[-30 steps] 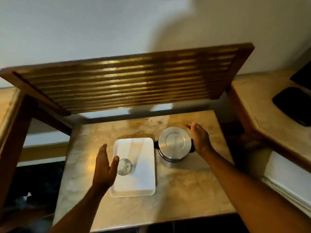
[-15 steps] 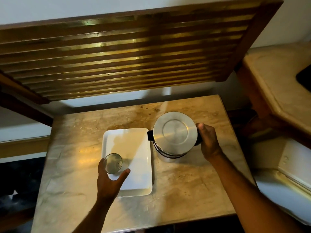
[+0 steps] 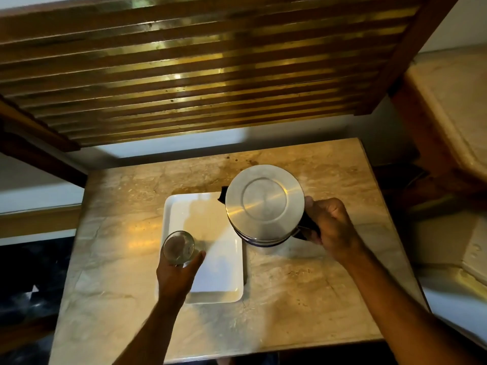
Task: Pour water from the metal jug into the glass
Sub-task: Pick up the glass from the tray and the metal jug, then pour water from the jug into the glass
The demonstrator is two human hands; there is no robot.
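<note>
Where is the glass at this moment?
In the head view the glass is left of centre, held in the left hand over the left edge of the white tray, to the left of the metal jug.

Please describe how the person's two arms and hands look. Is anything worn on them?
Both forearms are bare, with no sleeves in view. The left hand and the right hand show no gloves, and no watch, ring or bracelet can be seen. The dim light hides finer detail.
</note>
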